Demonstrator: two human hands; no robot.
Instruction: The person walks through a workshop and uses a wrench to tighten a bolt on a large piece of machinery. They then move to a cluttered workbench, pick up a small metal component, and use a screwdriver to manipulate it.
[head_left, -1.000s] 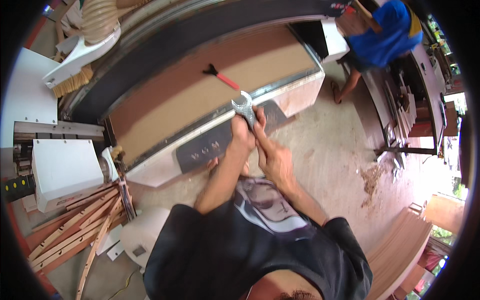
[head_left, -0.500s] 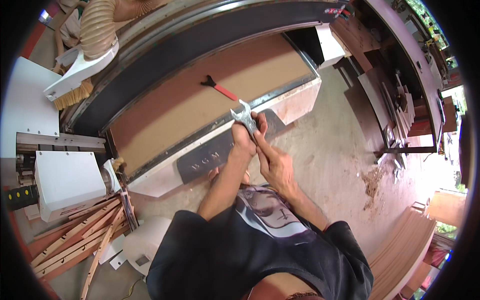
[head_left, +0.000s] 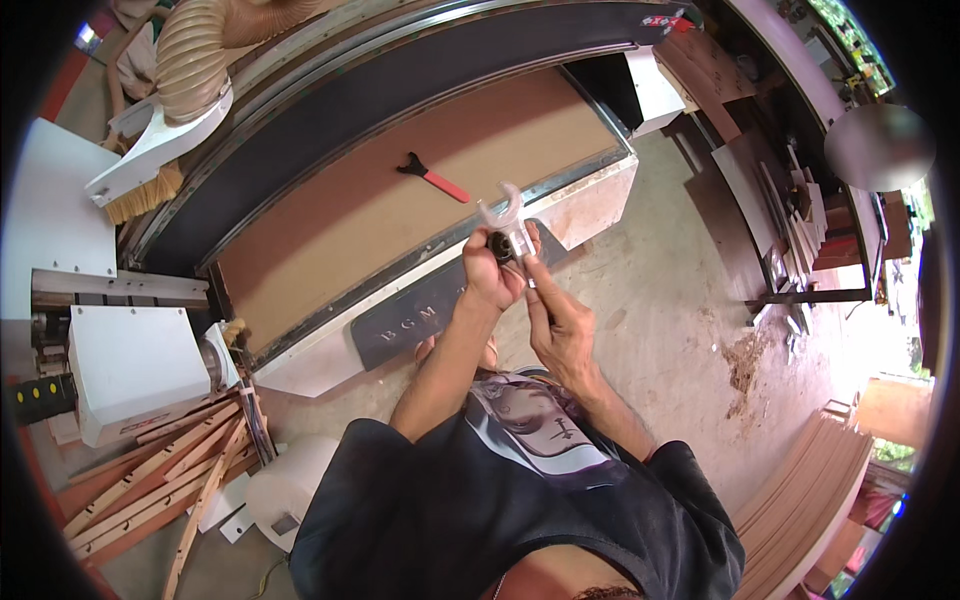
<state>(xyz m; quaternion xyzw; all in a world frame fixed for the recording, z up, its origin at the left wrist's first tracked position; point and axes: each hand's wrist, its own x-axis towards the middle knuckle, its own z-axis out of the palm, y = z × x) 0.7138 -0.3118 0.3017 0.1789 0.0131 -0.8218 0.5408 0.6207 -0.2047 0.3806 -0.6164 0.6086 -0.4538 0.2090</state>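
My left hand (head_left: 484, 276) is closed around a small dark, round part with a ring-like end (head_left: 501, 246). Just to its right is a silver open-end wrench (head_left: 515, 238), its two-pronged jaw pointing away from me and slightly blurred. My right hand (head_left: 562, 328) has its fingers closed on the lower end of this wrench, close to the left fingertips. How far the left fingers also touch the wrench is hard to make out. Beyond my hands, a flat spanner with a red handle and black hooked head (head_left: 432, 178) lies on the brown machine bed (head_left: 330, 230).
A dark beam (head_left: 400, 95) crosses behind the bed. On the left are a ribbed hose (head_left: 190, 70), a brush skirt (head_left: 150, 195), a white machine housing (head_left: 140, 360) and wooden strips (head_left: 165, 470). Stacked boards (head_left: 805, 490) and a rack (head_left: 810, 295) stand to the right.
The wrench has turned more upright and shifted slightly right, baring the dark round part in my left hand. My right hand has moved a little right. The red-handled spanner stays put.
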